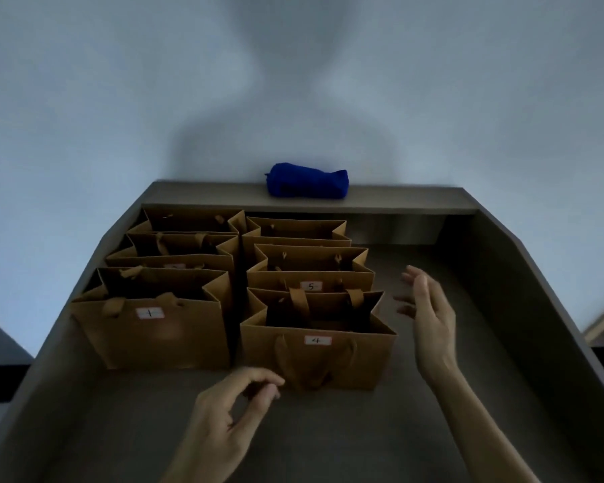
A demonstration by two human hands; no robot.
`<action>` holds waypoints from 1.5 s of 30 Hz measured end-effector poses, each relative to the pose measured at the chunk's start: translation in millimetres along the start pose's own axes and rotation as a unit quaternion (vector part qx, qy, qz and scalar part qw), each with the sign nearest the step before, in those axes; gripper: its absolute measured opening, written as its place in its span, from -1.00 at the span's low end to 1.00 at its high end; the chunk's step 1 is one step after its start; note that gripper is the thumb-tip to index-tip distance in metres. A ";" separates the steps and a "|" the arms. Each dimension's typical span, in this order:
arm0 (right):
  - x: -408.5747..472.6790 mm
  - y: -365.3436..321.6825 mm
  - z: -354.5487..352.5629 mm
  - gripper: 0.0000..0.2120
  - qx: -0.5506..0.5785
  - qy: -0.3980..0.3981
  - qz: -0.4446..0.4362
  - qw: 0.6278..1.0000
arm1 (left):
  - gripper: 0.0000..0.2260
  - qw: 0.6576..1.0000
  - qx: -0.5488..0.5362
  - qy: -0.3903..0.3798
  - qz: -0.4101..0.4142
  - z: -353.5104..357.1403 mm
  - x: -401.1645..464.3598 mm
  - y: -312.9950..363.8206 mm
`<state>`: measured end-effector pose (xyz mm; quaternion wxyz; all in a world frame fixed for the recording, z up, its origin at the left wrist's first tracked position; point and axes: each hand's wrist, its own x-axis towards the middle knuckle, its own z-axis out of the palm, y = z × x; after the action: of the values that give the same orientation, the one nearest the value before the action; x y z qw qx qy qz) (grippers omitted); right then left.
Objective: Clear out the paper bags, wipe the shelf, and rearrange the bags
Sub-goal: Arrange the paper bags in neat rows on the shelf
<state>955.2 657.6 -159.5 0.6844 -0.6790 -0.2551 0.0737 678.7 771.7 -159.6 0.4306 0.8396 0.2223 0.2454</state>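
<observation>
Beside bag 4 on the shelf, your right hand hovers with fingers spread; your left hand curls loosely before it, holding nothing.

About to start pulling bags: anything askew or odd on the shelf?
Nothing damaged or spilled. Bag 4 has one handle hanging outside its front, while the bag 1 handles are tucked in. The blue cloth lies on the back ledge.

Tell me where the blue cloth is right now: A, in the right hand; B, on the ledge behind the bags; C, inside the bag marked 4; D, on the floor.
B: the rolled blue cloth lies on the back ledge, behind the paper bags, and neither hand touches it.
</observation>
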 end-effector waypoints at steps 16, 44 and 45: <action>61.9 36.2 89.4 -0.31 0.264 -0.137 0.282 0.912 | -0.86 0.986 0.002 -0.078 -0.145 11.6 41.7 -39.6; 19.1 -133.9 105.2 -0.83 -0.182 -0.301 -0.246 0.903 | -0.83 0.971 0.167 0.156 0.065 -173.1 32.9 0.1; 13.3 -134.9 120.0 -0.82 -0.211 -0.336 -0.268 0.878 | -0.85 0.969 0.182 0.157 0.057 -181.3 42.4 -2.9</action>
<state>879.6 761.5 -32.0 0.3917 -0.6475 -0.6514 0.0550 601.9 909.4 -60.4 0.2160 0.8661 0.2798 0.3533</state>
